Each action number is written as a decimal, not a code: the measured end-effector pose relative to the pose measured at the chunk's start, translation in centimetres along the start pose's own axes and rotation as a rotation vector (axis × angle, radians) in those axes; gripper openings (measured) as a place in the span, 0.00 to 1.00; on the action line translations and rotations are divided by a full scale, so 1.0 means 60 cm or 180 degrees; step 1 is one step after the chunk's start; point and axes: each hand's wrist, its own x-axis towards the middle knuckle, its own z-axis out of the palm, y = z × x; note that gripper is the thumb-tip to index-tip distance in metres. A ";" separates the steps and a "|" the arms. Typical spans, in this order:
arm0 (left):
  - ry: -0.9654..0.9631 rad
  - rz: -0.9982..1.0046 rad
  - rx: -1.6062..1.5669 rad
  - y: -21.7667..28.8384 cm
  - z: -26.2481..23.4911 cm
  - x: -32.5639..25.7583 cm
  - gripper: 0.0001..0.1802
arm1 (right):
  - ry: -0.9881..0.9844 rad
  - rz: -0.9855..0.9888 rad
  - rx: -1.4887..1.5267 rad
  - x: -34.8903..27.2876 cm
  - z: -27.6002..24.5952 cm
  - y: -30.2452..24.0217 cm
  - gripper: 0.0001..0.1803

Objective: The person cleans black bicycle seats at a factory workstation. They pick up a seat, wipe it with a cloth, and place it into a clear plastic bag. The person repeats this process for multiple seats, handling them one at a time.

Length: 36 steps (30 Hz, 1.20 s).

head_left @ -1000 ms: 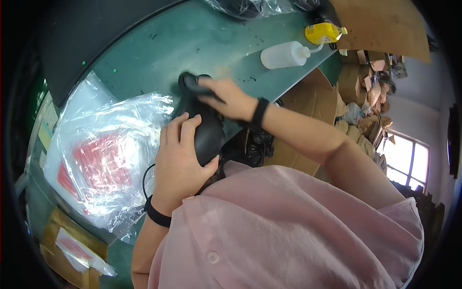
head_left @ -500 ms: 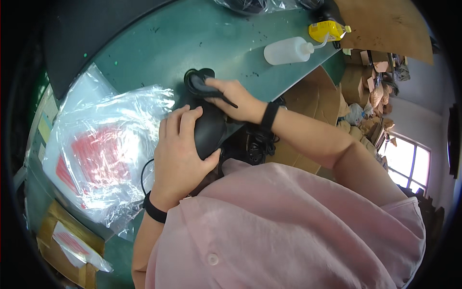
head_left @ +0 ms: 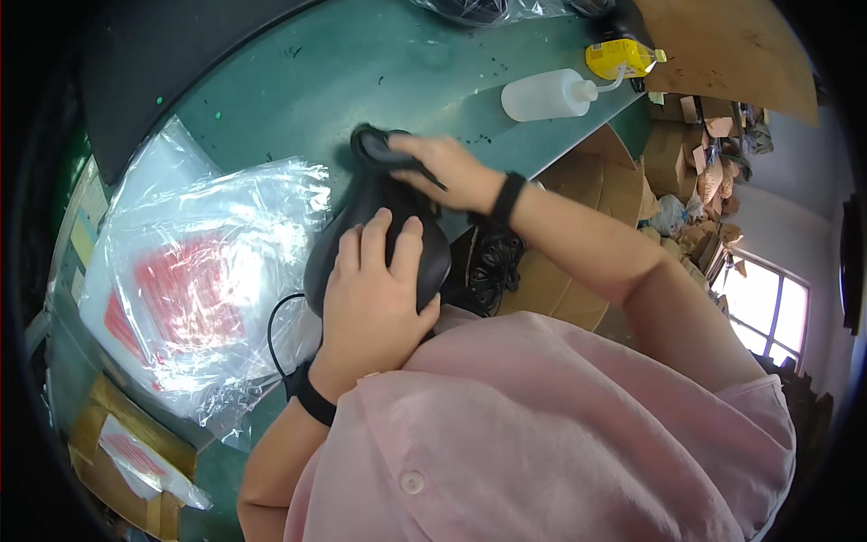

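Note:
A black bicycle saddle (head_left: 433, 262) lies at the front edge of the green table, its wide end toward me and its narrow nose pointing away. My left hand (head_left: 375, 275) holds it from above, fingers spread over the wide part and thumb along the right side. At the nose, my right hand (head_left: 442, 167) grips a dark, cloth-like piece (head_left: 393, 154) with a pointed flap hanging down. This piece covers the tip of the nose, and slight blur hides its exact shape. The saddle's underside is out of sight.
Clear plastic bags (head_left: 217, 271) with red print are piled on the left. A white squeeze bottle (head_left: 546, 95) and a yellow bottle (head_left: 623, 59) lie at the far right. An open cardboard box (head_left: 578, 208) stands beside the table, and black parts (head_left: 492, 271) sit beside the saddle.
My left hand has slid right and now lies on top of the saddle, which shows more of its wide end. My right hand has shifted slightly with the dark piece at the nose.

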 end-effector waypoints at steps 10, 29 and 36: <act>0.0163 -0.0008 0.0130 0.003 0.030 -0.007 0.38 | -0.0451 -0.0263 0.0129 0.000 -0.005 -0.032 0.15; 0.0216 -0.0001 0.0256 0.011 0.043 -0.016 0.38 | -0.1859 -0.0446 -0.0662 0.132 -0.015 0.009 0.19; 0.0118 -0.0032 -0.0072 0.005 0.026 -0.016 0.37 | -0.2522 -0.0511 -0.1050 0.148 -0.013 -0.026 0.19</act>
